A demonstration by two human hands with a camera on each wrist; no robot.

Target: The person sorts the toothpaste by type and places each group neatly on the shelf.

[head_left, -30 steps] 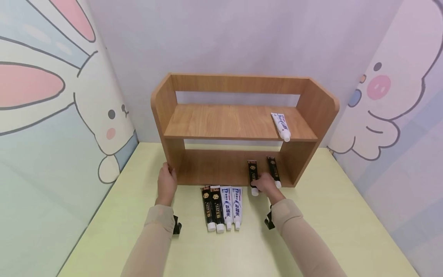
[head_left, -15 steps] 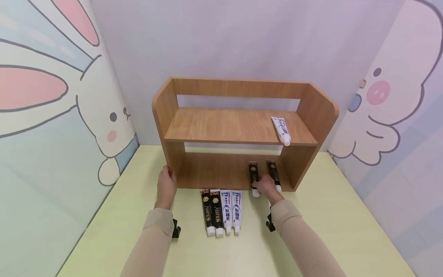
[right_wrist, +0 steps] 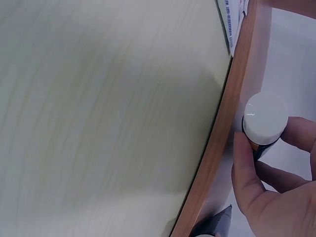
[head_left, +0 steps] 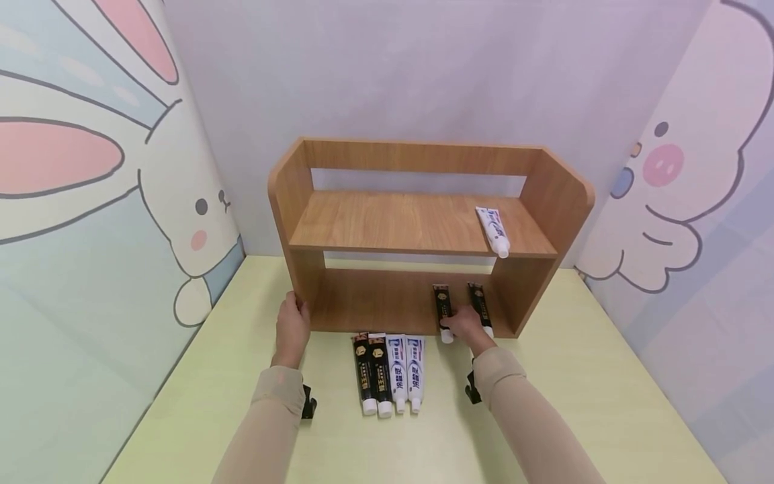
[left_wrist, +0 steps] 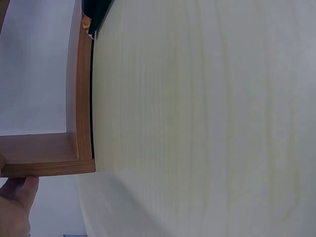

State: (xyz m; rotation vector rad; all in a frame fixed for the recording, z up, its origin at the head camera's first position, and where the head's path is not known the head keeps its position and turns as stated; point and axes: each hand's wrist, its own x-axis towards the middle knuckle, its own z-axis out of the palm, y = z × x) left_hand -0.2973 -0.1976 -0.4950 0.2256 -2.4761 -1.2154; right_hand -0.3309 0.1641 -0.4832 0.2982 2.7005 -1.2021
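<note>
My left hand (head_left: 293, 329) grips the left side panel of the wooden shelf (head_left: 396, 222), low near its front edge. The left wrist view shows a finger and thumb either side of that panel (left_wrist: 49, 169). On the lower board, my right hand (head_left: 465, 324) pinches a black toothpaste tube (head_left: 443, 302) close to its white cap (right_wrist: 265, 118). The tube lies front to back, cap toward me at the board's front edge. Just right of it rests another black toothpaste tube (head_left: 479, 302), partly covered by the hand.
A white toothpaste tube (head_left: 493, 232) lies on the upper board at the right, cap at the front edge. On the table (head_left: 363, 450) before the shelf, two black tubes (head_left: 379, 373) and two white tubes (head_left: 415, 370) lie side by side.
The right hand has slid the black toothpaste tube slightly deeper onto the lower board. The left hand keeps its grip on the panel. The head view has shifted a little.
</note>
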